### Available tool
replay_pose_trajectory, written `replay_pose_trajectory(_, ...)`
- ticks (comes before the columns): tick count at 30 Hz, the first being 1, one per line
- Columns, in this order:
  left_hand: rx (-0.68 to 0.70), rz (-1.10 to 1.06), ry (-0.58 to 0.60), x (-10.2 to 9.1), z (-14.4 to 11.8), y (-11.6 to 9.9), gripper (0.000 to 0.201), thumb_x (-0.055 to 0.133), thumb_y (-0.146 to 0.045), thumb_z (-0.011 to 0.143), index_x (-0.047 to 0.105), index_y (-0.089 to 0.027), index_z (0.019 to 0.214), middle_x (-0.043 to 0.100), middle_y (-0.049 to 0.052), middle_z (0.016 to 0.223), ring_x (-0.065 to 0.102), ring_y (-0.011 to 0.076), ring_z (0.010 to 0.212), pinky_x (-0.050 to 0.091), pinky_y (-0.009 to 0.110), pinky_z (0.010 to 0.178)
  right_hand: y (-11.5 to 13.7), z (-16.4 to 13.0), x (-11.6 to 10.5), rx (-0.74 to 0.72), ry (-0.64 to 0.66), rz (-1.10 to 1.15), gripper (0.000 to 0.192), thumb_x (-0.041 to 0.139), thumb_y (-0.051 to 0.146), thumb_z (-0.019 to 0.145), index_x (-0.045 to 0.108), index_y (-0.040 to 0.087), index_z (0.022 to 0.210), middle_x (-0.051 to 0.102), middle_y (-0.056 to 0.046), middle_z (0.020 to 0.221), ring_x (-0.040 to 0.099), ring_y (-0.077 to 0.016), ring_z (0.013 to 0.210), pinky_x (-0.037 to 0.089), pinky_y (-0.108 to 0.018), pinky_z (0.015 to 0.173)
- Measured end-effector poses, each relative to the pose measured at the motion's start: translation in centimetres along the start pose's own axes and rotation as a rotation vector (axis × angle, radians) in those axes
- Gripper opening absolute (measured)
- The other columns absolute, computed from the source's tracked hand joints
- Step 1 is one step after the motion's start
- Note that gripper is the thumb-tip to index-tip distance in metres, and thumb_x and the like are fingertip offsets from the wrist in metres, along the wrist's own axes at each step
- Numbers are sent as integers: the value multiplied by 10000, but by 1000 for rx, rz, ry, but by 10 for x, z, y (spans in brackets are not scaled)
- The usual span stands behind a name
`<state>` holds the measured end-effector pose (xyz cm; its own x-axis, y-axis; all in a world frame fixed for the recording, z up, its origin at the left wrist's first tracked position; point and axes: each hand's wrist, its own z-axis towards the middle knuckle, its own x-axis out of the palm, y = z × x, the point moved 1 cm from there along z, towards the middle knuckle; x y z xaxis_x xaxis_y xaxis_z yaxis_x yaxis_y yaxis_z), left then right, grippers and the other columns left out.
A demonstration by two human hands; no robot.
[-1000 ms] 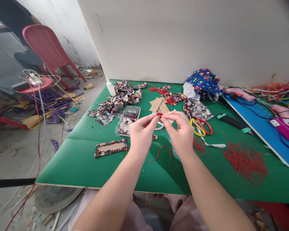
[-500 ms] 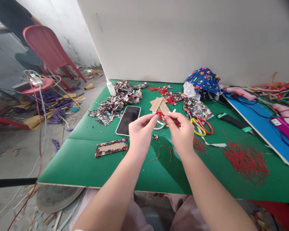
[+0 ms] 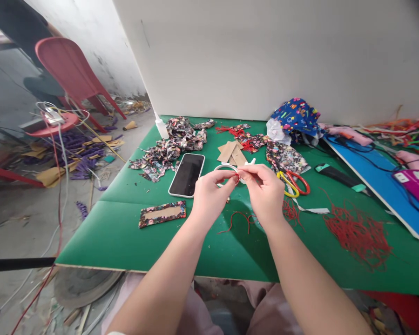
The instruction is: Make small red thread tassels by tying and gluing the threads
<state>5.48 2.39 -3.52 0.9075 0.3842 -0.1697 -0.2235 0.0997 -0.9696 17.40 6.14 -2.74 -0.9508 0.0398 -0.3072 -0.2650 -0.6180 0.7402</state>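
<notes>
Over the middle of the green table, my left hand and my right hand meet with their fingertips pinched together. Between them shows a small piece of red string, mostly hidden by the fingers. Just behind the left fingertips lies a white ring, probably a tape roll. Beneath the hands, a loose red thread curls on the tabletop. Beyond the fingers are several brown cardboard pieces. Scissors with yellow and red handles rest beside my right hand, and a phone lies left of my left hand.
A fabric-edged cardboard strip, floral scraps and a white bottle occupy the left side. To the right are a tangled red string pile, a utility knife and a blue board. A white panel stands behind.
The red string bundle that stood up above my fingertips now shows only as a small bit below them. My left hand has shifted slightly right, towards the right hand.
</notes>
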Motion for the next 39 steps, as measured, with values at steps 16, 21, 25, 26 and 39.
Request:
replay_pose_trajectory(16,-376,-626,410,1,3,0,74,691,-181,621,663,-151,561,583,-13,616,524,75,623,399,210,625,-1,6,-5,207,105,232,49,658,267,750,683,228,765,694,29,756,613,-93,658,488,-212,621)
replay_pose_trajectory(21,-406,-645,402,3,2,1,110,701,-177,608,625,-132,542,593,-9,589,534,76,582,383,206,575,-3,6,-5,226,108,236,67,659,277,744,684,221,772,692,23,758,606,-95,648,486,-221,619)
replay_pose_trajectory(25,-424,-615,391,4,2,0,78,687,-168,604,636,-136,555,605,-3,560,563,96,577,397,221,578,-5,6,-4,231,106,250,81,662,288,739,682,217,771,690,20,751,610,-101,644,492,-232,624)
replay_pose_trajectory(26,-422,-597,387,4,2,0,75,679,-168,608,635,-139,554,610,0,558,561,97,573,395,223,577,-5,6,-4,231,110,256,80,660,288,740,681,217,770,691,21,749,616,-103,650,495,-234,627)
replay_pose_trajectory(39,-433,-550,370,8,2,2,95,673,-205,612,628,-152,547,655,18,609,586,108,620,410,230,603,-5,9,-8,211,67,252,75,666,285,739,665,213,759,693,23,737,630,-101,644,502,-224,610)
